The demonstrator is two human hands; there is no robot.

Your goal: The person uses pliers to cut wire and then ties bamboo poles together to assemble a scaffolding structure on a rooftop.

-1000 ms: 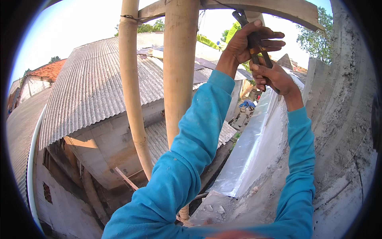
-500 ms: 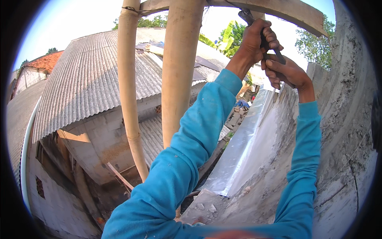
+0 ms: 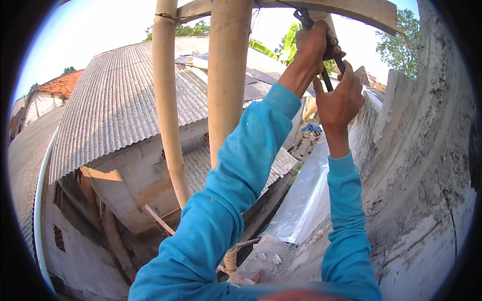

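Above my head, my left hand (image 3: 312,46) is closed around the upper handles of dark metal pincers (image 3: 304,19). Their jaws point up against the underside of a wooden beam (image 3: 351,14), by a thin wire tie; what the jaws bite on is too small to tell. My right hand (image 3: 343,104) sits at the lower ends of the handles, thumb on one side and fingers on the other. Left of my hands, a thick bamboo pole (image 3: 230,75) and a thinner bamboo pole (image 3: 165,80) stand upright. Wire binds the thinner pole to the beam.
A rough cement wall (image 3: 416,150) rises close on my right, with a shiny metal sheet (image 3: 296,200) along its foot. Below left is a grey corrugated roof (image 3: 115,100) over a block-walled building (image 3: 135,185). Rubble lies on a ledge (image 3: 266,256) below me.
My right hand has moved left and turned, shifting its hold on the handle ends. The pincers have swung slightly left and their handles stand apart. My view has turned a little.
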